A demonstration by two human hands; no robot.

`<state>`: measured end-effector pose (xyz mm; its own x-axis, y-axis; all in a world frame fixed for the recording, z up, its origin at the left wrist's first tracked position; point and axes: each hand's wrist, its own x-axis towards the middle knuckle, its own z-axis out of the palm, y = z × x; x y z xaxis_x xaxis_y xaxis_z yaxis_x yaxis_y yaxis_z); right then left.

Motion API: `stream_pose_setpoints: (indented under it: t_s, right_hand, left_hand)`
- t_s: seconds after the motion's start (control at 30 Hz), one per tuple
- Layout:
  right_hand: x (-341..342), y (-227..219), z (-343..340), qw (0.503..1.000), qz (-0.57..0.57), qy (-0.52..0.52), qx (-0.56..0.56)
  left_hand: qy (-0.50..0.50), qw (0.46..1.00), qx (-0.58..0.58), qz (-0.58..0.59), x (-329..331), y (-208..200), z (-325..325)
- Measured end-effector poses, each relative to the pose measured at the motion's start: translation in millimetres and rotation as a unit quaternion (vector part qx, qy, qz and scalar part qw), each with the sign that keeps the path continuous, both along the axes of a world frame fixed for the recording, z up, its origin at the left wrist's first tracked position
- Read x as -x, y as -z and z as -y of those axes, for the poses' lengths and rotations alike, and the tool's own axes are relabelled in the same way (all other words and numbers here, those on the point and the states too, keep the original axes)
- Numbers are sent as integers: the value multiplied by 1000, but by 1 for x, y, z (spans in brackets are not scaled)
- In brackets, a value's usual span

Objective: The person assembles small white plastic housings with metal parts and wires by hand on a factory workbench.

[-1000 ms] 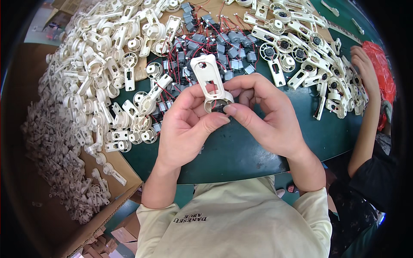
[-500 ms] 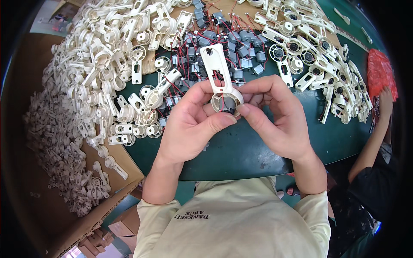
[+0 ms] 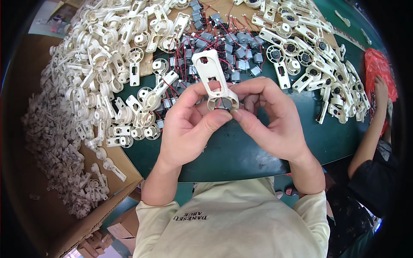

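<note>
Between both hands, above the table's near part, is a cream plastic fan housing [image 3: 209,71] with a slotted handle and a round ring. A small grey motor [image 3: 225,103] sits inside the ring, and a red wire runs up through the slot. My left hand [image 3: 193,120] pinches the ring's left side, its thumb on the lower edge. My right hand [image 3: 269,118] is closed at the ring's right side, thumb tip next to the left thumb. The fingers behind the ring are partly hidden.
Grey motors with red wires [image 3: 241,41] are heaped beyond my hands on the green table [image 3: 241,161]. Cream housings [image 3: 101,62] fill the left, spilling into a cardboard box [image 3: 124,172]. Housings with motors [image 3: 305,58] lie right. Another person's hand [image 3: 380,92] touches a red plastic bag [image 3: 378,69].
The housing has tipped so its ring faces away more and shows narrower, its handle end lower. Both hands keep their hold. The other person's hand has moved up along the red bag.
</note>
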<state>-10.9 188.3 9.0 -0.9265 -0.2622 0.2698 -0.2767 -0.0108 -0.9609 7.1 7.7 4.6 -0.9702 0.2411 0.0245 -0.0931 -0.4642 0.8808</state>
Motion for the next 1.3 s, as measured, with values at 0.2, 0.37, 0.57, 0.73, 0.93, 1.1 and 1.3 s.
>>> stream_pose_setpoints:
  t_s: [0.2,0.37,0.57,0.73,0.93,1.1,1.3]
  right_hand:
    - [-2,0,0,1000,24,2,-14]
    - [-5,-2,0,999,9,0,-38]
    - [-6,-1,0,999,14,4,-46]
    - [-1,-1,3,992,108,5,65]
    - [0,2,2,982,158,-9,106]
    - [0,2,5,971,202,-20,130]
    - [-3,4,12,953,246,-22,175]
  left_hand:
    - [1,999,46,-24,-1,0,-4]
    - [-10,999,40,15,3,-3,-2]
    - [11,999,26,17,5,4,0]
    - [-9,999,24,35,0,-5,-9]
    - [-58,994,95,1,-1,2,-16]
    - [-88,980,167,-63,-4,2,-24]
    - [-153,935,286,-144,-3,16,-23]
